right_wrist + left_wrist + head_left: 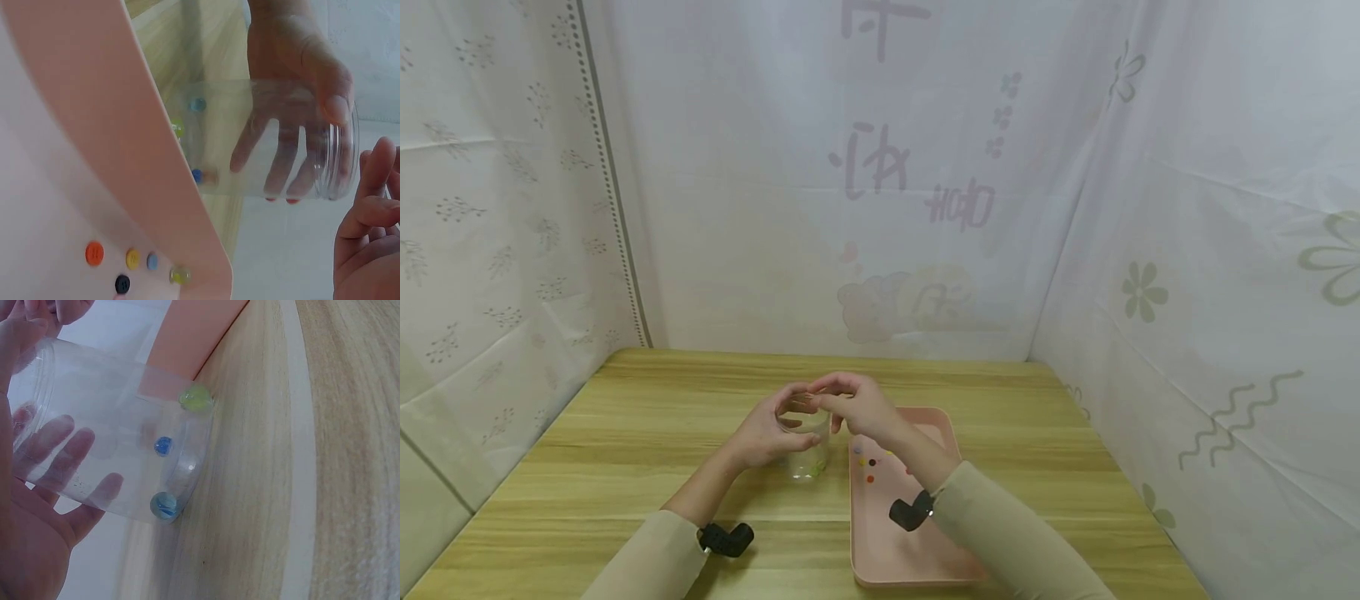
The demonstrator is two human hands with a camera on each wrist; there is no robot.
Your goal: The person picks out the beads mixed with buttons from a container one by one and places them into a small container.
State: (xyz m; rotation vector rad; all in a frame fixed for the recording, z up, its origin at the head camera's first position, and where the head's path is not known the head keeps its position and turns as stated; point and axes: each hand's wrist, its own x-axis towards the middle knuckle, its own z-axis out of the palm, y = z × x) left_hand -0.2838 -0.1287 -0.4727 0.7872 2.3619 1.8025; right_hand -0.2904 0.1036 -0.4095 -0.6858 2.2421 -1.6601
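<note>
A clear plastic jar [808, 450] stands on the table left of the tray, its mouth upward. My left hand [765, 433] grips it near the rim, thumb on one side and fingers round the other. Low inside the jar lie a yellow-green marble [196, 398], a small blue marble [164, 446] and a pale blue marble [164, 505]. At the jar's mouth is my right hand [861, 408], its fingers bent and fingertips close to the rim. In the right wrist view that hand [372, 231] is partly cut off; I cannot tell whether it pinches anything.
Right of the jar lies a pink tray [887, 542], under my right forearm. Inside it are an orange button [94, 253], a yellow button [132, 259], a light blue button [152, 260], a black button [122, 284] and a yellow-green marble [180, 275]. Curtains [737, 208] surround the table.
</note>
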